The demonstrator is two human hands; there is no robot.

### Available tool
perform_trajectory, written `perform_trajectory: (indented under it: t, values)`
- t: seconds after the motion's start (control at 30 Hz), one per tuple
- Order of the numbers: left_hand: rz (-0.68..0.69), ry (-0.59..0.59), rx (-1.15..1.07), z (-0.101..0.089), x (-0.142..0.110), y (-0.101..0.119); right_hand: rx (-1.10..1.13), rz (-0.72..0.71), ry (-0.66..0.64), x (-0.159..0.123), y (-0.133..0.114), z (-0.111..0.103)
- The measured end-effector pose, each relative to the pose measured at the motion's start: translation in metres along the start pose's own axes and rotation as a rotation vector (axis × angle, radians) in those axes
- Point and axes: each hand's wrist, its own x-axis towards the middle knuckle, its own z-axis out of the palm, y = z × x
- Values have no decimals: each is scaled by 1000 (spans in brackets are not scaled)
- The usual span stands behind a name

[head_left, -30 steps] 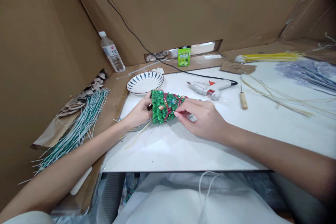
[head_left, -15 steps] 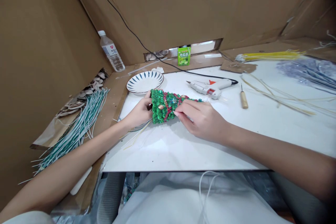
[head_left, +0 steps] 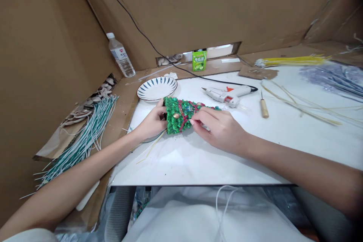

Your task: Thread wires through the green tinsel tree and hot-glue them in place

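A small green beaded Christmas tree [head_left: 176, 121], wound with red garland and dotted with baubles, lies on its side above the white table. My left hand [head_left: 154, 122] is closed around its wide base at the left; some of those fingers are hidden behind the tree. On the tree's near side, my right hand [head_left: 215, 126] has thumb and forefinger pinched at the red garland. Whether a tiny piece sits between those fingertips I cannot make out. Under the left hand shows part of a round dish rim [head_left: 153, 138], with thin yellowish strands [head_left: 153, 147] beside it.
A striped plate [head_left: 141, 90] stands behind the tree. To the right are a glue gun [head_left: 227, 94] with its black cable, a wooden-handled awl [head_left: 264, 109] and loose strands. Green-white wires [head_left: 85, 140] lie left. A water bottle [head_left: 121, 56] and green packet [head_left: 199, 61] stand at the back.
The tree and both hands have shifted very slightly to the right. The right hand's pinch stays at the garland, and the left hand keeps its hold on the base.
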Motion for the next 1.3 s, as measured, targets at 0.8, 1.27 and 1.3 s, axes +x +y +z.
perform_trajectory:
  t: [0.8,1.27,1.3]
  values:
    - [1,49,-19,4,0,1,1,-3,-14,-4,2,-1]
    - [-9,90,-20,10,1,3,157,92,5,-3,1,2]
    - [-14,100,-33,10,1,3,179,98,5,-3,2,2]
